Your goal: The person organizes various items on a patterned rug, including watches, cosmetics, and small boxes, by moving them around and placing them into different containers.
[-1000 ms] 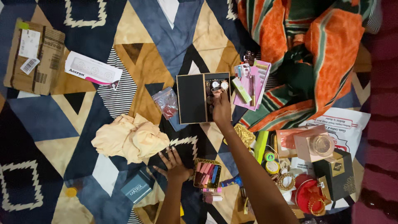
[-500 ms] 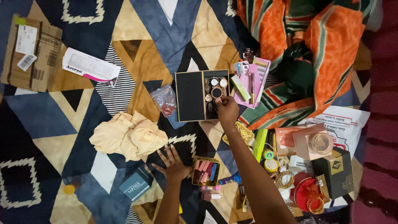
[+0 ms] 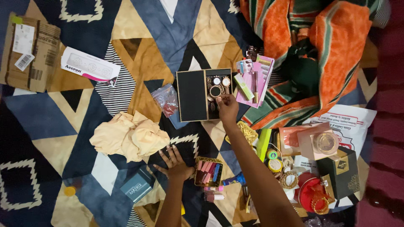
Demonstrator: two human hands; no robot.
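1. The flat, rectangular black box [image 3: 205, 95] lies open on the patterned cloth [image 3: 139, 50], its long axis running left to right.
2. The right hand [image 3: 227, 110] pinches something small, too tiny to tell, over the box's right half, beside round metal pieces.
3. Below the box, the left hand [image 3: 176, 163] lies open, fingers spread flat.

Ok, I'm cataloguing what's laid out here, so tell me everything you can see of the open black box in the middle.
The open black box lies flat on the patterned cloth, a hinged case with thin tan edging. Its left half is plain matte black; its right half holds small round gold-rimmed pieces, too small to identify. The right hand reaches into that half's lower edge. A clear plastic bag lies beside its left edge.
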